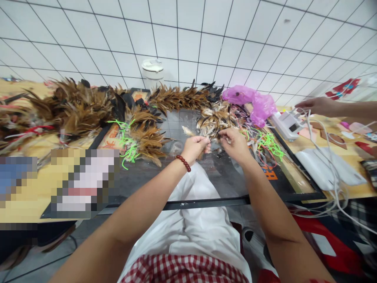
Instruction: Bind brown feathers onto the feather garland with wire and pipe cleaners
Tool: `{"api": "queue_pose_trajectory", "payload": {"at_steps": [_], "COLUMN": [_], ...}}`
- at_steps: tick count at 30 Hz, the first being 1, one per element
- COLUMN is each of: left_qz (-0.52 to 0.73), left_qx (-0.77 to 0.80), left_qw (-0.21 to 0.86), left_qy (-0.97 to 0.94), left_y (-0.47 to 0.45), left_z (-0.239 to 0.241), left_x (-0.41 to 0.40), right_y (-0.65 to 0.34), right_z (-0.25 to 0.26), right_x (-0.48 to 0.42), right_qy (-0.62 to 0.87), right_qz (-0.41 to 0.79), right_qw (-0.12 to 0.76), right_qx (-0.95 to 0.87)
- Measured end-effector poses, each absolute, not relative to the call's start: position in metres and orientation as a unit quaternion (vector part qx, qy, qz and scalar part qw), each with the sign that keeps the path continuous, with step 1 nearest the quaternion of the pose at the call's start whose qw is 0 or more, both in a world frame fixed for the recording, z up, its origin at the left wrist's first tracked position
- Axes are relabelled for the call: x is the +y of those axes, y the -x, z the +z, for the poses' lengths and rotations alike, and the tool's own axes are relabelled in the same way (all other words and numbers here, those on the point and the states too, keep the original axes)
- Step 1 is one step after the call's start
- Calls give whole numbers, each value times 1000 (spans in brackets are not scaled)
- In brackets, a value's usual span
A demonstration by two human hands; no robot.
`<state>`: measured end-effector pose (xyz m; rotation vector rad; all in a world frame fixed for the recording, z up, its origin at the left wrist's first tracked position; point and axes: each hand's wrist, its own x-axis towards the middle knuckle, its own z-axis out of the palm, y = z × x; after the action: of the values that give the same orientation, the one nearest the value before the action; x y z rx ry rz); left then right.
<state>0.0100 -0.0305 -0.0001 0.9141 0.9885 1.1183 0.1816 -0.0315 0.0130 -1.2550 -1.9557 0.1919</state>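
Observation:
My left hand [195, 149], with a beaded bracelet [183, 163] on its wrist, is closed in a pinch above the dark glassy board [188, 186]. What lies between its fingertips is too small to make out. My right hand [235, 144] is just to the right, fingers bent and a little apart, at the front edge of a pile of pale and brown feathers [214, 120]. I see nothing held in it. A single pale feather [187, 130] lies just beyond my left hand. Feather bunches tied with green string [129, 143] lie to the left.
Long brown feather bundles [178, 96] line the back. A lidded white cup [152, 70] stands behind. Right: a pink plastic bag [250, 102], green strings [269, 145], a white charger [288, 124] with cables, and another person's hand [316, 106].

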Motion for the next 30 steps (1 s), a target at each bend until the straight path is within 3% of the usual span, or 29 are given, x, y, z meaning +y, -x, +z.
{"api": "queue_pose_trajectory", "payload": {"at_steps": [4, 9, 30], "left_qz": [507, 506, 513], "left_qx": [422, 412, 437], "left_qw": [633, 632, 614], "left_qy": [-406, -418, -411], "left_y": [-10, -11, -11], "left_z": [-3, -2, -3], "left_x": [-29, -31, -30], "right_y": [-182, -175, -169], "right_z": [6, 6, 17], "right_x": [-26, -28, -35], "right_qy": [532, 531, 508], "right_qz": [143, 259, 297], "right_qw": [446, 435, 422], "right_qx": [-705, -680, -689]}}
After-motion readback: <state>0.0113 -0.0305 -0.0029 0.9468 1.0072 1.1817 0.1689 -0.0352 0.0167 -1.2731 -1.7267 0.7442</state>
